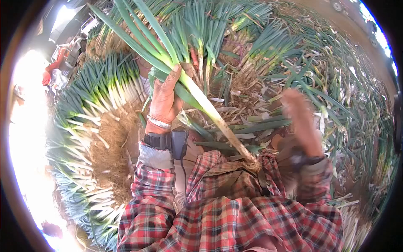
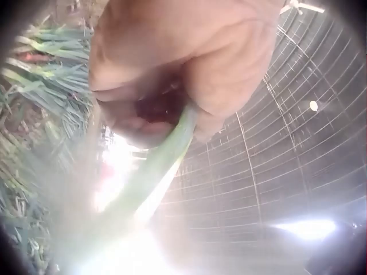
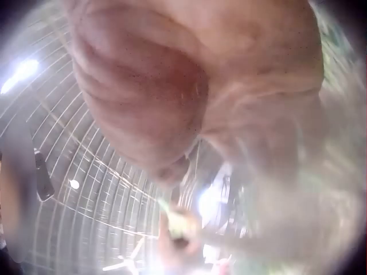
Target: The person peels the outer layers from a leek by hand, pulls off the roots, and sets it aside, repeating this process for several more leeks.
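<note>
In the head view my left hand (image 1: 167, 98) grips a long green onion (image 1: 203, 101) where its leaves meet the pale stalk. The leaves fan toward the upper left, and the rooted end slants down over my lap. A loose strip of green leaf (image 1: 189, 95) hangs beside the stalk. Fingers and thumb curl round the green part in the left wrist view. My right hand (image 1: 300, 119), blurred, is raised to the right of the stalk and apart from it, with nothing visible in it. The right wrist view shows its palm and thumb close up.
Green onions (image 1: 98, 109) lie in a curved row on the left, roots inward. More bundles (image 1: 268, 52) lie ahead. Stripped leaves (image 1: 348, 105) are heaped on the right, with scraps (image 1: 235, 111) between. A cable (image 1: 183, 176) runs from the left wrist device.
</note>
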